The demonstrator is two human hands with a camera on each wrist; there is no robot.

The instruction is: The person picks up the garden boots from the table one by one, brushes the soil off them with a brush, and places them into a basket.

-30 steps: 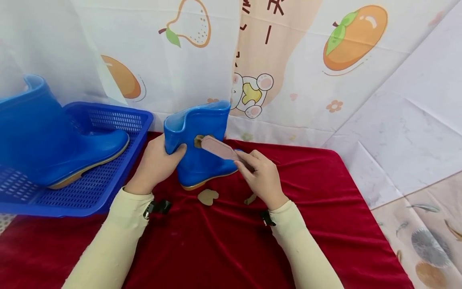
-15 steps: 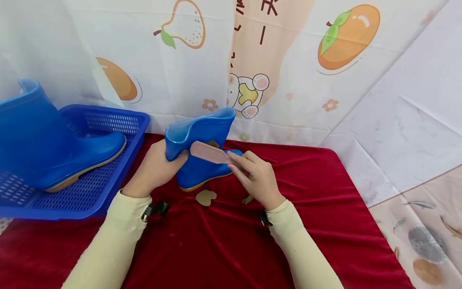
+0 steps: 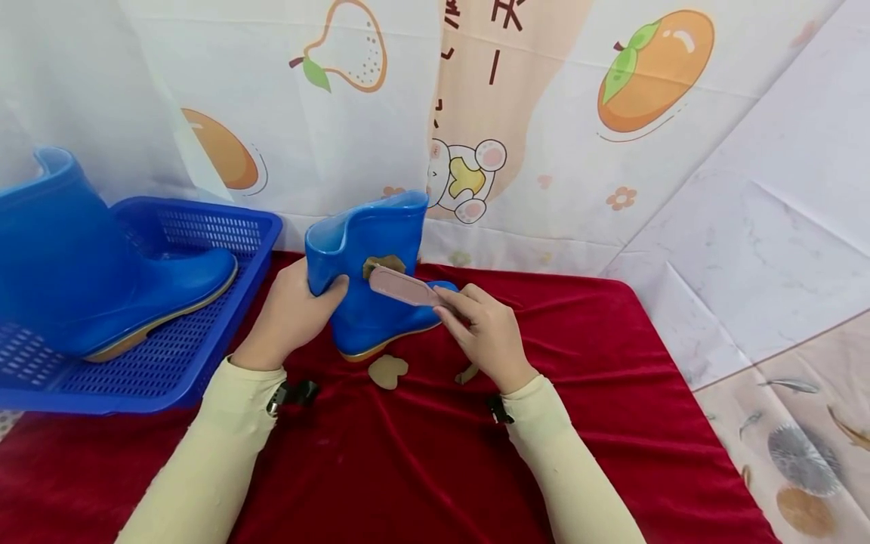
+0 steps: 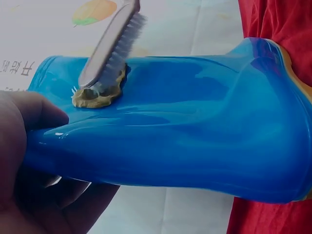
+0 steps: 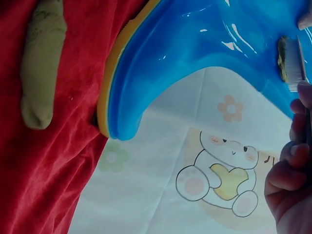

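My left hand point(image 3: 292, 313) grips the back of a blue rain boot's point(image 3: 367, 313) shaft, thumb on the outside. The boot stands slightly tilted on the red cloth, toe to the right. In my right hand point(image 3: 491, 336) is the handle of a pinkish scrub brush point(image 3: 401, 287). In the left wrist view the brush's pale bristles point(image 4: 124, 44) touch a brownish, mud-like patch point(image 4: 95, 101) on the boot's shaft. The right wrist view shows the bristles point(image 5: 293, 66) against the patch's edge, with my right fingers curled round the handle.
A second blue boot point(image 3: 163, 287) sits in a blue plastic basket point(image 3: 183, 389) at the left. Two flat tan pieces, one heart-like point(image 3: 388, 372) and one elongated point(image 3: 467, 374), lie on the red cloth point(image 3: 421, 461). A printed white curtain point(image 3: 272, 136) hangs behind.
The brush goes left and down over the shaft, then partly back right. The boot's top leans toward me, then tips back upright. More of the brown patch shows now than half a second ago.
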